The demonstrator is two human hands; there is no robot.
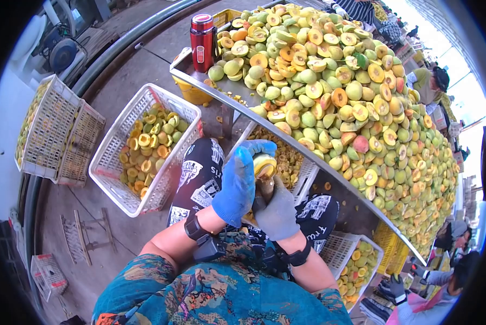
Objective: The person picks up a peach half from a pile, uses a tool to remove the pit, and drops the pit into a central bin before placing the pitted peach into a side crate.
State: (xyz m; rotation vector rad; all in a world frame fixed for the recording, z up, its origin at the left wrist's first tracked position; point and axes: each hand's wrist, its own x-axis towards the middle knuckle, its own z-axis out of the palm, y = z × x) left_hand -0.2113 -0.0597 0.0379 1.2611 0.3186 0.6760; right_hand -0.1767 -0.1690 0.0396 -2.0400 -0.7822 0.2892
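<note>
In a blue glove, my left hand (236,187) is wrapped round a halved yellow-fleshed peach (264,161), its cut side turned toward my other hand. My right hand (278,214), gloved in grey, closes on a short brownish tool (265,188) whose upper end meets the fruit; its exact kind is hard to make out. Both hands are above my lap. Just beyond them, under the table edge, a white crate (306,181) holds brownish scraps or pits.
A metal-edged table (302,147) bears a large heap of halved peaches (329,92). On its corner stands a red thermos (201,46). A white crate (103,157) of halves is at my left, another crate (377,250) at my right. Co-workers (438,295) sit along the table.
</note>
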